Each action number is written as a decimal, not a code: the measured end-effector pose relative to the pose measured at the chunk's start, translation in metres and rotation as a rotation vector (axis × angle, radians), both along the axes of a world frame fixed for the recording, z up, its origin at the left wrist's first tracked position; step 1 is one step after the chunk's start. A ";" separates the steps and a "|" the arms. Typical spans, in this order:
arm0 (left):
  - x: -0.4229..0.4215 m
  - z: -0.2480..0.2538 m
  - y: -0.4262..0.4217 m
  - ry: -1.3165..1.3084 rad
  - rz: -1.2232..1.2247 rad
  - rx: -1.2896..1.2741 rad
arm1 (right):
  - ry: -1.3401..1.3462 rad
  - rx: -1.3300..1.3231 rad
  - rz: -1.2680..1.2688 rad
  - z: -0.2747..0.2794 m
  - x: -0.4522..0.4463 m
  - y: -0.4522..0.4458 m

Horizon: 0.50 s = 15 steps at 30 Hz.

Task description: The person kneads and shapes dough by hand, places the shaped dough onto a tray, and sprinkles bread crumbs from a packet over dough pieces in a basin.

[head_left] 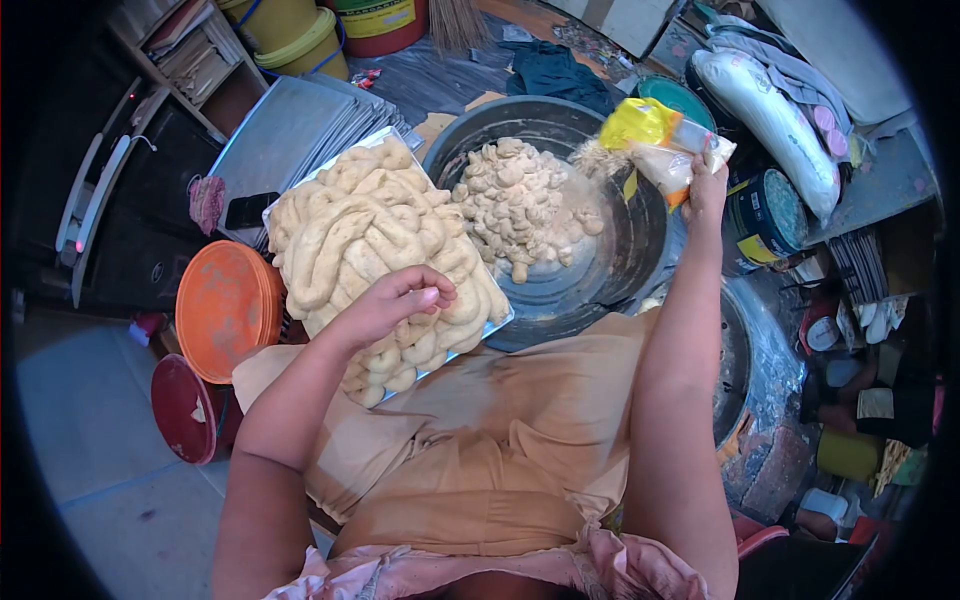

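My right hand (706, 192) grips a clear and yellow plastic bag (662, 165), tilted over the right rim of a large dark basin (585, 312). Pale powder spills from the bag's left side into the basin. A heap of small, floury dough pieces (520, 200) lies inside the basin. On my left, a tray (497, 325) piled with thick, twisted dough strands (350, 220) leans against the basin's side. Over the tray's lower half hovers my left hand (395, 305), fingers loosely bent and apart, with nothing seen in it; whether it touches the dough I cannot tell.
An orange bucket (228, 312) and a dark red one (185, 408) stand at the left. Stacked metal trays (290, 130) with a phone (252, 211) lie behind the dough tray. Right of the basin are a labelled bucket (770, 220) and a white sack (770, 120).
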State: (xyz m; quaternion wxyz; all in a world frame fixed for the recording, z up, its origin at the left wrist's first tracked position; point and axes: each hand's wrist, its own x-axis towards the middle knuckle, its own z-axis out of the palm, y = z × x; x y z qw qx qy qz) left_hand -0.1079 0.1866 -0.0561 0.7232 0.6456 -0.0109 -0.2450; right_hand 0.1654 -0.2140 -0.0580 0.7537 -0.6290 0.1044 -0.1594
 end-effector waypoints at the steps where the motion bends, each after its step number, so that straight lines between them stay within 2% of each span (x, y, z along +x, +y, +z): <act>1: 0.000 -0.001 0.000 -0.001 0.000 0.000 | -0.008 -0.015 -0.051 -0.002 0.002 -0.002; 4: -0.001 0.001 0.002 -0.009 -0.003 0.002 | -0.033 -0.026 -0.178 -0.008 0.008 -0.007; 7: -0.002 0.001 0.004 -0.014 -0.004 -0.002 | 0.024 -0.078 0.021 -0.011 0.006 -0.015; 11: -0.004 0.003 0.005 -0.022 0.001 0.016 | 0.195 -0.025 0.428 -0.022 -0.001 0.006; 15: -0.004 0.005 0.003 -0.014 0.001 0.010 | 0.242 -0.027 0.536 -0.024 -0.001 0.038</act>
